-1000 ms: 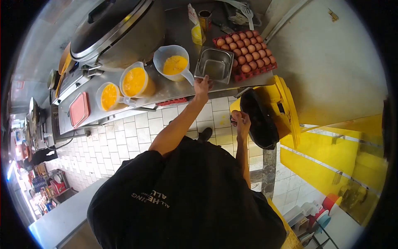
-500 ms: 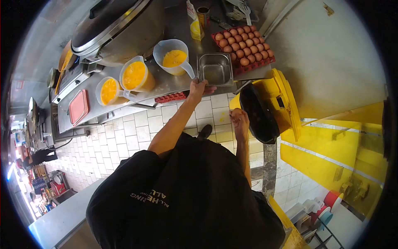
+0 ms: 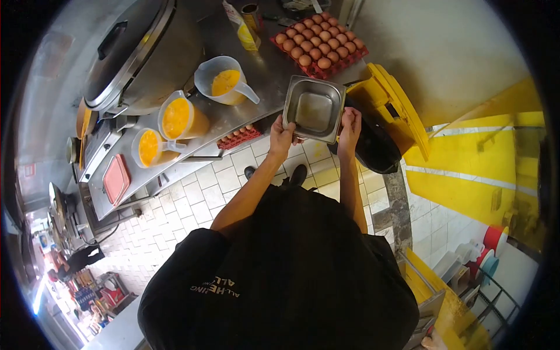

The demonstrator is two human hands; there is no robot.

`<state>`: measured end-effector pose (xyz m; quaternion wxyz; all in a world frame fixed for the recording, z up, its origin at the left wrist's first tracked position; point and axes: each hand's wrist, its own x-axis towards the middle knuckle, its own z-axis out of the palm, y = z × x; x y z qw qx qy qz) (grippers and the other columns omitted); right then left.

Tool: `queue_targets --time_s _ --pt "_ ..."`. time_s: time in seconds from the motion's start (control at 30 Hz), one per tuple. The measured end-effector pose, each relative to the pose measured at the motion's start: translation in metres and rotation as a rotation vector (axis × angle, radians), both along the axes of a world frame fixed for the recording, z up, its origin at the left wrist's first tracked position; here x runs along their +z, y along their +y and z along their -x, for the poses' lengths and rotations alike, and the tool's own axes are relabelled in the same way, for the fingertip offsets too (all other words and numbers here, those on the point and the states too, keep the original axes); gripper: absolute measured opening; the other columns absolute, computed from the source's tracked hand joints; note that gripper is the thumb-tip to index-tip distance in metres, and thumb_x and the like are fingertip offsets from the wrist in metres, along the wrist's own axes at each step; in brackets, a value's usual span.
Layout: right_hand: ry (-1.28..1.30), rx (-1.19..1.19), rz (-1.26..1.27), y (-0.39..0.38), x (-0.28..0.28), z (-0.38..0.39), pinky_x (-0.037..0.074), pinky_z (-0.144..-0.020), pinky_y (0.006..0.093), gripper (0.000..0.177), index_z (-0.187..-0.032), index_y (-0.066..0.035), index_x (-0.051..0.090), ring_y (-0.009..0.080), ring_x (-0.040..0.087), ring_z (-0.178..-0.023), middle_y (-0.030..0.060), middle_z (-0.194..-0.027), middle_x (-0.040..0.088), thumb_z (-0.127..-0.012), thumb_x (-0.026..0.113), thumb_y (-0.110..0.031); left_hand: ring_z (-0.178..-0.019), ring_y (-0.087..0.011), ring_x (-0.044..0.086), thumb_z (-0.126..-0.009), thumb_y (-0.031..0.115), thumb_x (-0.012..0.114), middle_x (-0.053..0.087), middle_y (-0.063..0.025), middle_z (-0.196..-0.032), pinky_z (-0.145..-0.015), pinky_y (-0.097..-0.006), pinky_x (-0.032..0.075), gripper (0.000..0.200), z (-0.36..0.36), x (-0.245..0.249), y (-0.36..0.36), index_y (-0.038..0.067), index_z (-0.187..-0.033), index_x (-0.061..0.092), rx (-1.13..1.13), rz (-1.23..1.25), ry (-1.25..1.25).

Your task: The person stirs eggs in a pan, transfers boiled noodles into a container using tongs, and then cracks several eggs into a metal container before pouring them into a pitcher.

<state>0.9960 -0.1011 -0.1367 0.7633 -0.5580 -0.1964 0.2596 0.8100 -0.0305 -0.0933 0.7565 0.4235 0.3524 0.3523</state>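
Both my hands hold a square stainless steel pan [image 3: 315, 111] in front of the counter edge. My left hand [image 3: 282, 136] grips its left near corner, thumb over the rim. My right hand [image 3: 350, 126] closes on the right rim. A little liquid seems to lie on the pan's bottom. To the left on the counter stand a measuring jug [image 3: 205, 69] and two more jugs, a middle one [image 3: 165, 111] and a left one [image 3: 137, 153], all with yellow beaten egg. Beyond the pan sits a red tray of brown eggs [image 3: 319, 44].
A yellow bin [image 3: 402, 111] with a black liner or tub [image 3: 376, 149] stands open at my right. A large lidded pot [image 3: 169, 76] is at the back left. A carton [image 3: 242, 26], an open can [image 3: 251, 16] and a pink-lidded container [image 3: 117, 179] are on the counter.
The pan has come off the counter toward me. My right hand has moved up from beside the bin onto the pan's right side. My view has shifted slightly.
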Motion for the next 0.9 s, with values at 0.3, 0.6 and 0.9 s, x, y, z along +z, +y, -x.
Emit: queue_targets --time_s 0.3,0.6,0.9 --pt "-0.081 -0.188 0.115 -0.027 0.027 -0.006 0.035 -0.059 0.0211 0.021 -0.111 -0.007 0.053 0.0052 0.042 -0.068 -0.0015 -0.081 0.050 -0.098 0.055 -0.023 -0.042 -0.0103 0.051 -0.093 -0.001 0.047 0.064 -0.0083 -0.085 -0.045 -0.0251 0.053 0.018 -0.015 -0.005 -0.009 0.001 -0.111 0.049 -0.014 -0.002 -0.021" --pt "0.074 -0.350 0.080 -0.037 0.030 -0.023 0.042 -0.080 0.0272 0.023 -0.107 -0.003 0.054 0.0145 0.052 -0.085 0.0054 -0.089 0.055 -0.098 0.056 -0.025 -0.044 -0.0093 0.048 -0.095 -0.002 0.045 0.059 -0.0059 -0.088 -0.050 -0.0309 0.057 0.016 -0.033 0.000 -0.012 0.003 -0.110 0.047 -0.097 0.001 -0.011" --pt "0.016 -0.483 0.085 -0.040 0.027 -0.048 0.041 -0.087 0.0302 0.024 -0.107 -0.002 0.054 0.0183 0.051 -0.093 0.0086 -0.098 0.056 -0.097 0.058 -0.023 -0.043 -0.0096 0.049 -0.095 -0.002 0.044 0.062 -0.0082 -0.090 -0.053 -0.0316 0.059 0.019 -0.061 -0.005 -0.013 0.002 -0.113 0.046 -0.128 -0.015 -0.033"
